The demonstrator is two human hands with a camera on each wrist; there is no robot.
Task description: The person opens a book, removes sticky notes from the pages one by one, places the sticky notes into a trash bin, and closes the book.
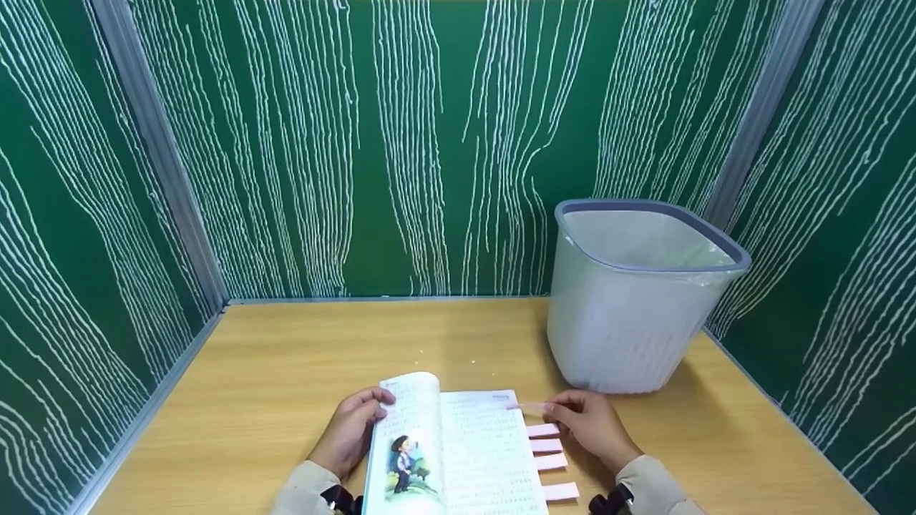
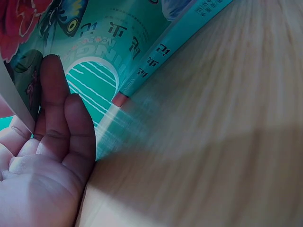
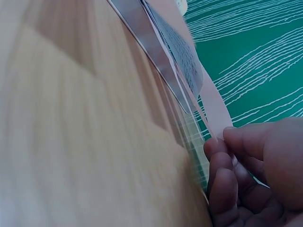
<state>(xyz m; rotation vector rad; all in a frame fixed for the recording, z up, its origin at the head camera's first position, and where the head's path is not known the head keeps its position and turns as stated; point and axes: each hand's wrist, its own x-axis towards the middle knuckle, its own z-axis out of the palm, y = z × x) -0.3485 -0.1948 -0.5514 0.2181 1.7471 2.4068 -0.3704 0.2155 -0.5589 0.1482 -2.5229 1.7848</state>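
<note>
Strip [image 1: 531, 406], pale pink and thin, was near the top of the right edge of an open book [image 1: 486, 458], with its inner end lying over this edge. The right hand [image 1: 594, 427] was the nearer one: its grip was narrow, and it pinched the outer end between thumb and finger. From this grip the strip went to the left, and its long axis ran crosswise to the book's edge. By my judgement, this direction was the relation which mattered most for any pull. The left hand [image 1: 348, 427] held the opposite side of the book, well apart from the strip. Four other pink strips [image 1: 546, 445] stuck out lower along the same edge, and a bin [image 1: 619, 329] stood on the worktop [image 1: 308, 357] beyond the right hand. The right wrist view showed closely the pinch, which was small in the head view; whether the inner end was glued, I could not tell. Only the left wrist view showed the lettered spine [image 2: 163, 49] and the illustrated cover [image 2: 104, 40].
</note>
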